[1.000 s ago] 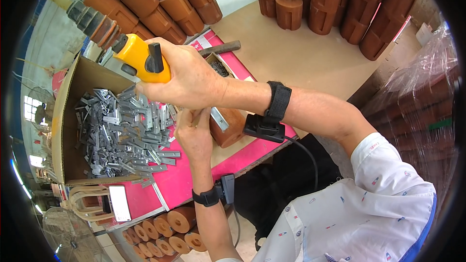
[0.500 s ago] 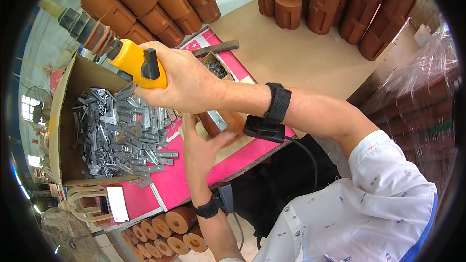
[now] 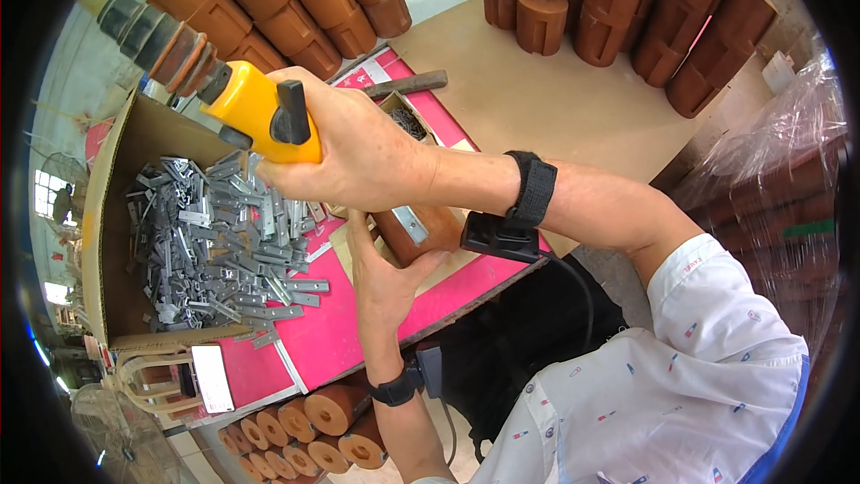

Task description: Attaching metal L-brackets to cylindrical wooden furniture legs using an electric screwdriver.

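Observation:
My right hand (image 3: 358, 148) is closed around the yellow body of a power tool (image 3: 260, 112) with a black lever and a ribbed dark fitting at its upper end. The tool's working end is hidden behind that hand. Below it, my left hand (image 3: 387, 285) grips the side of a brown cylindrical block (image 3: 436, 231), thumb along the near side and fingers partly hidden. A flat silver metal strip (image 3: 411, 225) with a hole lies against the block. My right forearm covers part of the block's far side.
A cardboard box (image 3: 112, 242) of loose metal strips (image 3: 224, 242) stands left on the pink tabletop (image 3: 327, 341). Beyond my hands are a small box of screws (image 3: 408, 121) and a hammer-like handle (image 3: 408, 84). Brown cylinders (image 3: 542, 20) are stacked behind, and others (image 3: 336, 408) below the table.
My right hand and the tool have shifted slightly right in view. My left hand and the block have also moved a little right and down, showing more of the metal strip.

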Demonstrator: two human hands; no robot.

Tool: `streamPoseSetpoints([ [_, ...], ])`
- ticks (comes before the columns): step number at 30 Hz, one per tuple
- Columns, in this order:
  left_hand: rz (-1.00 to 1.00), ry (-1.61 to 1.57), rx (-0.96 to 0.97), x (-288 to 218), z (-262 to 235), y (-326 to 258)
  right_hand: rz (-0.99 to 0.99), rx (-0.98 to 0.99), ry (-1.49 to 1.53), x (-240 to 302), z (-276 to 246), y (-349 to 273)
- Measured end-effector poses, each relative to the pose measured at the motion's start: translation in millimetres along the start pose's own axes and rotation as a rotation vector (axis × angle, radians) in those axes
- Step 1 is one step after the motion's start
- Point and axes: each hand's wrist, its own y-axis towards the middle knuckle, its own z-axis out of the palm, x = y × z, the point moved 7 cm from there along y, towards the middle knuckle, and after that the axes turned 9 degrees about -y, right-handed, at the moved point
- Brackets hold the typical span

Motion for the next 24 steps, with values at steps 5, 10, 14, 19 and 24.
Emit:
streamPoseSetpoints([
  [5,0.018,0.029,-0.005,1,-3,1,0.065,0.017,0.044,-9,2,-1],
  [10,0.063,0.021,0.013,0,-2,1,0.105,0.037,0.077,-14,-1,-4],
  [14,0.044,-0.008,0.013,1,-5,-1,0.127,0.060,0.134,-14,-1,-5],
  [19,-0.027,-0.021,0.065,1,-1,0,0.098,-0.036,0.214,-13,-9,-5],
  [24,-0.025,-0.057,0.072,2,-12,3,0.192,-0.018,0.221,15,-51,-11],
])
